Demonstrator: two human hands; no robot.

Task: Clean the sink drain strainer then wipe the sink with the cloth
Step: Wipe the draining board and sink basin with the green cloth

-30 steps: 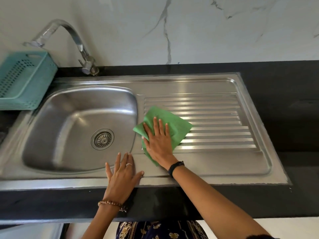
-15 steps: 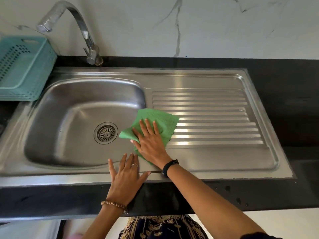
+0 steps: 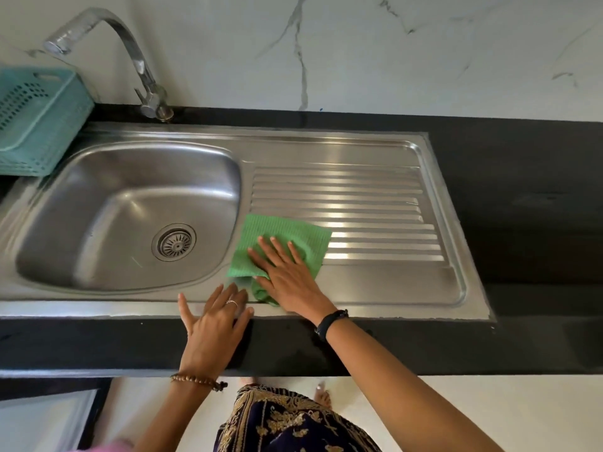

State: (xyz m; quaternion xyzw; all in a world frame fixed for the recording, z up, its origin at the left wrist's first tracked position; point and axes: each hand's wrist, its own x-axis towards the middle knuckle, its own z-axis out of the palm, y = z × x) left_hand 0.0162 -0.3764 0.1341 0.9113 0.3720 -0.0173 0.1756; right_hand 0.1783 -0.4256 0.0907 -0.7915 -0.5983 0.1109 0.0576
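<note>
A steel sink [image 3: 98, 207] has its bowl on the left and a ribbed drainboard [image 3: 359, 203] on the right. The round drain strainer [image 3: 174, 242] sits in the bowl's floor. A green cloth [image 3: 277, 236] lies at the near left corner of the drainboard, just right of the bowl. My right hand [image 3: 290, 278] presses flat on the cloth with fingers spread. My left hand [image 3: 213, 324] rests flat on the sink's front rim and the counter edge, fingers apart, holding nothing.
A curved steel tap [image 3: 130, 57] stands behind the bowl. A teal perforated basket [image 3: 36, 122] sits at the far left beside the sink. Black countertop [image 3: 522, 203] surrounds the sink, with a marbled white wall behind.
My right hand slid the cloth left toward the bowl's edge, then a little back to the right onto the drainboard. My left hand stayed on the front rim.
</note>
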